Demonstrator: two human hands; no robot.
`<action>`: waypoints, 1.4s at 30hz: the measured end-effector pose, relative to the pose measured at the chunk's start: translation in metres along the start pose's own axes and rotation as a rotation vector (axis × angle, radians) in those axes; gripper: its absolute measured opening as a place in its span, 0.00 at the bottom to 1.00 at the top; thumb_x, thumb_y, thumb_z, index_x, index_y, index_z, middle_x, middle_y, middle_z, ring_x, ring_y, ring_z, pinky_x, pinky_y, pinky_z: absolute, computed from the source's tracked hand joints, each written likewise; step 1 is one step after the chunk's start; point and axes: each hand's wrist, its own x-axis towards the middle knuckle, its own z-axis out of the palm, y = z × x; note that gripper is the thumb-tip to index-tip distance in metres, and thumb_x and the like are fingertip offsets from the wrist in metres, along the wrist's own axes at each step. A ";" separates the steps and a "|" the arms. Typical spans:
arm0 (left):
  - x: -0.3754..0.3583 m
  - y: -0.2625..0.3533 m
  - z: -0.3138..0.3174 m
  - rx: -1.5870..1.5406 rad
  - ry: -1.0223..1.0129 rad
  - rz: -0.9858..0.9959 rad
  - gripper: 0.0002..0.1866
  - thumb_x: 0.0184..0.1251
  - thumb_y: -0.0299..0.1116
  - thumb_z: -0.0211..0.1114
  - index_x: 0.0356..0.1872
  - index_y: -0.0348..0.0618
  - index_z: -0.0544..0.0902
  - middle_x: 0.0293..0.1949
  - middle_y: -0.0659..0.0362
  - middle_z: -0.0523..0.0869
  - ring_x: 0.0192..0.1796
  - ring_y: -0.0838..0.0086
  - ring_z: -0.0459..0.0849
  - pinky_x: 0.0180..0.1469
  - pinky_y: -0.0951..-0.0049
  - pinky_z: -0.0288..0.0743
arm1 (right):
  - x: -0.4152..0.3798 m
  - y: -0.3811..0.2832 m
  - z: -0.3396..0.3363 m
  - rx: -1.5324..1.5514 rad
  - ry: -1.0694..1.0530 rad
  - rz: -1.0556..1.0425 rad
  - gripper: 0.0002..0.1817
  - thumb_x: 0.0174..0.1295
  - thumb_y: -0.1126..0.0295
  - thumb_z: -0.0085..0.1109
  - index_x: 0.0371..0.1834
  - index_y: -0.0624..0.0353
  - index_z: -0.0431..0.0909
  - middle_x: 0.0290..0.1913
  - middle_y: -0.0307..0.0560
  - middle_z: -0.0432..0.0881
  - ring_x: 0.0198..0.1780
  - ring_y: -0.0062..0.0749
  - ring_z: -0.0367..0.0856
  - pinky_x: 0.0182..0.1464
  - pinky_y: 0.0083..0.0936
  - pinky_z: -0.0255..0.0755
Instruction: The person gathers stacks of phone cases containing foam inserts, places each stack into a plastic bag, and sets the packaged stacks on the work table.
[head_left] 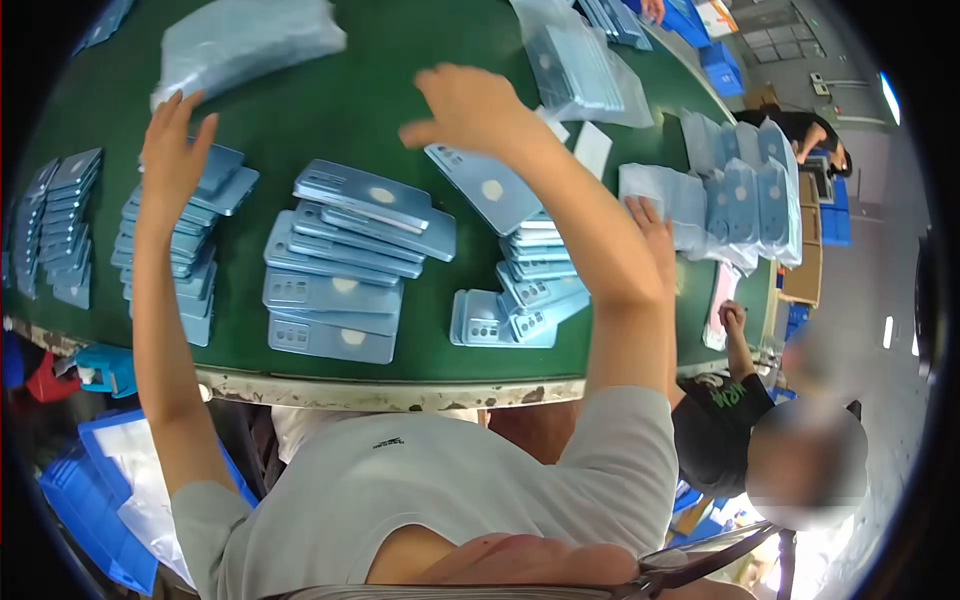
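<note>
My left hand is raised, fingers apart and holding nothing, near the lower left end of a clear plastic bag of blue panels. Beneath it stands a stack of blue phone-back panels. My right hand, empty with thumb and fingers apart, hovers above a tilted blue panel on top of another stack. Between the two hands a fanned pile of blue panels with camera cut-outs lies on the green table.
More stacks stand at the far left. Bagged panels lie at the back right, wrapped bundles farther right. A co-worker in a black shirt sits at the right; another hand touches a wrapped bundle. Blue bins are below left.
</note>
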 end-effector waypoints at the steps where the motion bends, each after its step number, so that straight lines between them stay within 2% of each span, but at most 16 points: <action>1: -0.011 0.035 -0.032 -0.285 -0.079 -0.092 0.20 0.74 0.43 0.58 0.58 0.40 0.80 0.61 0.47 0.80 0.66 0.59 0.75 0.66 0.62 0.68 | -0.034 -0.002 -0.005 -0.136 -0.062 0.020 0.36 0.47 0.45 0.72 0.49 0.66 0.79 0.42 0.55 0.82 0.47 0.49 0.83 0.49 0.42 0.79; 6: -0.114 0.180 -0.060 -1.694 -0.994 -0.324 0.16 0.77 0.40 0.55 0.51 0.39 0.82 0.47 0.56 0.86 0.51 0.71 0.83 0.55 0.71 0.76 | -0.118 0.012 0.054 -0.176 -0.022 0.133 0.34 0.50 0.55 0.71 0.53 0.68 0.73 0.40 0.53 0.82 0.42 0.50 0.84 0.42 0.43 0.80; 8: -0.161 0.235 -0.044 -1.711 -1.611 -0.445 0.20 0.78 0.40 0.56 0.61 0.36 0.77 0.59 0.50 0.81 0.59 0.67 0.81 0.62 0.70 0.75 | -0.116 0.018 0.057 -0.144 0.009 0.226 0.27 0.54 0.62 0.65 0.53 0.68 0.74 0.40 0.57 0.83 0.42 0.51 0.85 0.41 0.45 0.80; 10: -0.216 0.279 -0.023 -1.751 -1.818 -0.543 0.26 0.78 0.38 0.56 0.70 0.35 0.66 0.66 0.48 0.74 0.65 0.67 0.76 0.68 0.69 0.71 | -0.111 0.029 0.038 0.032 -0.198 0.283 0.23 0.56 0.66 0.58 0.55 0.64 0.76 0.41 0.60 0.85 0.44 0.53 0.86 0.44 0.47 0.79; 12: -0.246 0.307 -0.007 -1.896 -1.767 -0.750 0.30 0.76 0.35 0.59 0.73 0.35 0.59 0.69 0.48 0.69 0.68 0.66 0.74 0.70 0.68 0.70 | -0.128 0.067 0.018 0.143 -0.185 0.191 0.22 0.57 0.67 0.54 0.57 0.44 0.79 0.46 0.52 0.86 0.51 0.52 0.83 0.53 0.46 0.76; 16: -0.235 0.343 -0.004 -2.132 -1.524 -1.249 0.42 0.71 0.28 0.64 0.76 0.37 0.44 0.75 0.48 0.58 0.72 0.61 0.69 0.73 0.64 0.68 | -0.184 0.151 0.037 0.186 -0.201 0.104 0.21 0.60 0.67 0.57 0.59 0.47 0.80 0.48 0.52 0.86 0.52 0.50 0.83 0.55 0.41 0.75; 17: -0.243 0.352 0.011 -2.179 -1.450 -1.324 0.44 0.68 0.24 0.67 0.75 0.40 0.45 0.75 0.48 0.56 0.70 0.62 0.71 0.71 0.67 0.70 | -0.198 0.157 0.043 0.309 -0.160 0.263 0.21 0.62 0.64 0.59 0.60 0.48 0.79 0.48 0.52 0.86 0.51 0.48 0.84 0.55 0.39 0.75; 18: -0.245 0.361 0.017 -2.184 -1.445 -1.316 0.44 0.68 0.24 0.67 0.75 0.40 0.45 0.75 0.48 0.56 0.70 0.62 0.71 0.71 0.67 0.70 | -0.207 0.158 0.046 0.432 -0.114 0.424 0.22 0.64 0.61 0.60 0.62 0.48 0.79 0.48 0.51 0.87 0.51 0.46 0.84 0.55 0.36 0.75; 20: -0.246 0.381 0.020 -2.097 -1.287 -1.264 0.42 0.67 0.26 0.69 0.73 0.42 0.49 0.73 0.49 0.57 0.69 0.66 0.70 0.71 0.68 0.67 | -0.219 0.144 0.052 0.422 -0.057 0.322 0.24 0.65 0.53 0.60 0.62 0.50 0.79 0.49 0.51 0.87 0.50 0.46 0.84 0.55 0.35 0.75; 24: -0.238 0.412 0.034 -1.897 -0.811 -0.820 0.39 0.65 0.32 0.71 0.69 0.44 0.55 0.68 0.54 0.63 0.73 0.71 0.58 0.71 0.63 0.59 | -0.236 0.099 0.049 0.243 0.020 0.342 0.26 0.66 0.44 0.54 0.53 0.53 0.82 0.45 0.54 0.87 0.48 0.54 0.84 0.53 0.40 0.75; 27: -0.212 0.413 0.043 -1.897 -0.514 -0.705 0.30 0.66 0.34 0.71 0.62 0.42 0.62 0.58 0.58 0.73 0.62 0.73 0.70 0.66 0.64 0.65 | -0.254 0.086 0.050 0.243 -0.065 0.478 0.29 0.67 0.41 0.52 0.50 0.57 0.82 0.43 0.59 0.86 0.46 0.57 0.83 0.52 0.41 0.75; 30: -0.193 0.399 0.054 -1.674 -0.596 -0.650 0.31 0.65 0.42 0.72 0.56 0.33 0.64 0.52 0.51 0.78 0.51 0.70 0.80 0.57 0.68 0.74 | -0.277 0.091 0.061 0.342 -0.206 0.600 0.33 0.68 0.39 0.51 0.54 0.62 0.79 0.46 0.62 0.85 0.48 0.55 0.83 0.53 0.39 0.75; 32: -0.167 0.392 0.043 -1.440 -0.706 -0.505 0.33 0.64 0.45 0.72 0.54 0.32 0.64 0.51 0.50 0.79 0.48 0.68 0.82 0.54 0.67 0.76 | -0.301 0.107 0.098 0.452 0.147 0.472 0.44 0.62 0.31 0.53 0.56 0.69 0.77 0.48 0.64 0.84 0.51 0.57 0.84 0.56 0.40 0.74; 34: -0.158 0.392 0.048 -1.192 -0.707 -0.331 0.39 0.60 0.53 0.73 0.51 0.29 0.63 0.45 0.49 0.81 0.42 0.63 0.84 0.47 0.65 0.80 | -0.310 0.105 0.113 0.498 0.213 0.580 0.46 0.60 0.30 0.54 0.57 0.70 0.75 0.50 0.64 0.84 0.52 0.56 0.84 0.56 0.39 0.74; 38: -0.147 0.401 0.059 -1.207 -0.803 -0.451 0.45 0.59 0.54 0.73 0.57 0.24 0.61 0.53 0.42 0.74 0.45 0.57 0.84 0.51 0.63 0.80 | -0.318 0.085 0.114 0.900 0.353 0.834 0.47 0.58 0.30 0.57 0.58 0.70 0.74 0.48 0.62 0.84 0.49 0.53 0.85 0.53 0.38 0.76; 42: -0.146 0.400 0.080 -1.333 -0.637 -0.293 0.48 0.59 0.52 0.73 0.64 0.23 0.57 0.60 0.40 0.66 0.57 0.55 0.78 0.58 0.61 0.76 | -0.317 0.033 0.085 0.566 0.178 0.927 0.42 0.60 0.36 0.62 0.56 0.69 0.73 0.45 0.58 0.85 0.46 0.48 0.85 0.49 0.36 0.76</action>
